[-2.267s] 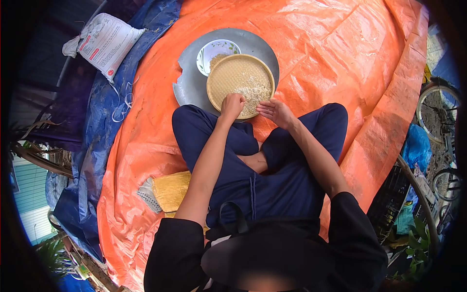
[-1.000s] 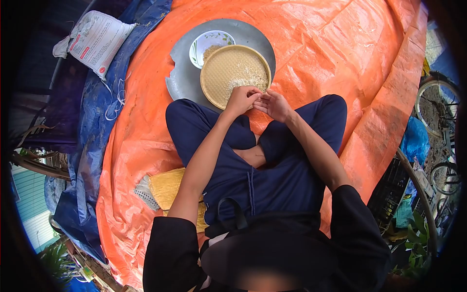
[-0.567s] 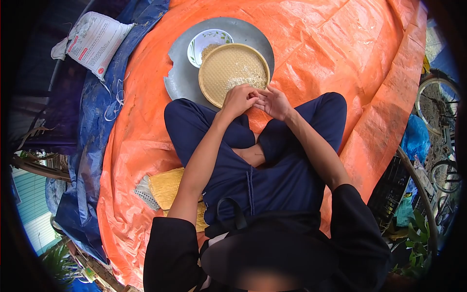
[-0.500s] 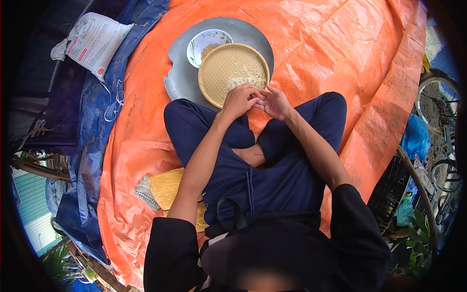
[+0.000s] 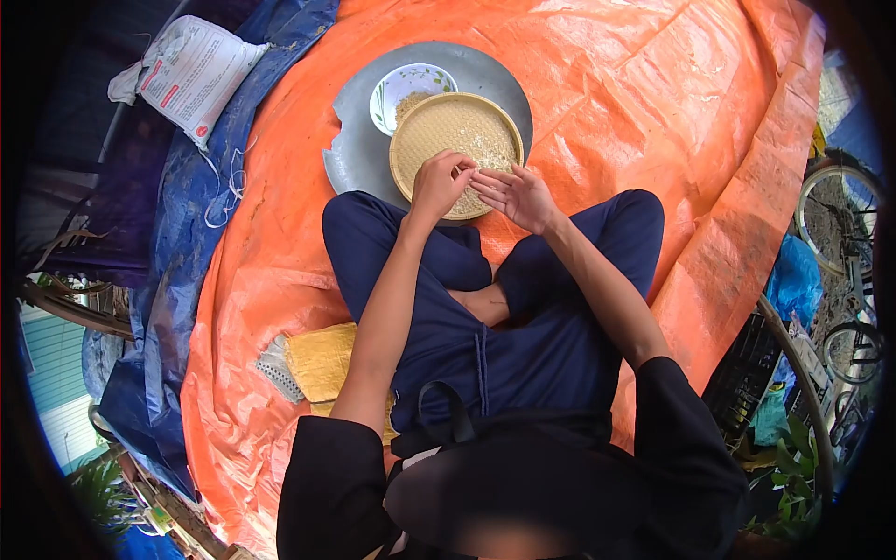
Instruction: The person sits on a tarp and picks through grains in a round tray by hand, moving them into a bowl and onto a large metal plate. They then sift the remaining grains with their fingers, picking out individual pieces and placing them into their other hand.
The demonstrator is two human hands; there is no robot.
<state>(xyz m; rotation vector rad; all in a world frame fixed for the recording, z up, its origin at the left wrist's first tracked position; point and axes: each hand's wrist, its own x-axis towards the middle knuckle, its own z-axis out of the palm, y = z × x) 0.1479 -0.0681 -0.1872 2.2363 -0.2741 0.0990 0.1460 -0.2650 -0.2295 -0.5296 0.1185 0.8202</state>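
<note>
Curled left hand point(image 5: 436, 189), wide right hand point(image 5: 525, 200), woven tray point(image 5: 422, 138)

The tray, strewn with grains point(image 5: 483, 142), lies near twelve o'clock from crossed legs point(image 5: 618, 233), a bowl point(image 5: 392, 90) at its eleven. The left hand bunches toward seven, whether holding anything I cannot tell; the right spreads around four.

Orng tarp point(image 5: 607, 140), creased | blu tarp point(image 5: 182, 233), L | bike whl point(image 5: 800, 217), far R
</note>
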